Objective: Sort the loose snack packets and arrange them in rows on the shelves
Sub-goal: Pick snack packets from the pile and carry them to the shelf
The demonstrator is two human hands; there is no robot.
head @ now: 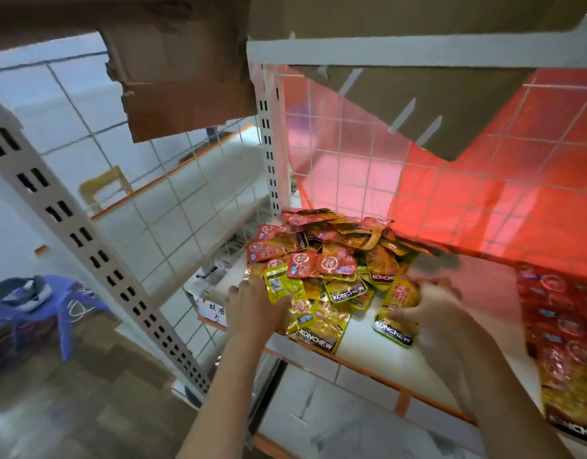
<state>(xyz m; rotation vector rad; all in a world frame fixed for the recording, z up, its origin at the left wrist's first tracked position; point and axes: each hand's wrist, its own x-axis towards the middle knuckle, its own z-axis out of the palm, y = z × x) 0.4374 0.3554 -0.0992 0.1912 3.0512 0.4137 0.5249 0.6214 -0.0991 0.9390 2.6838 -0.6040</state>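
On shelf [368, 342], loose packets [321, 260]

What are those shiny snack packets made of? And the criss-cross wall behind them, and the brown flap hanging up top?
The snack packets look like thin glossy plastic or foil film: they crinkle and catch the light. The criss-cross wall looks like metal wire coated white, thin straight rods in a square grid. The brown flap looks like matte cardboard, its edge rough and torn.
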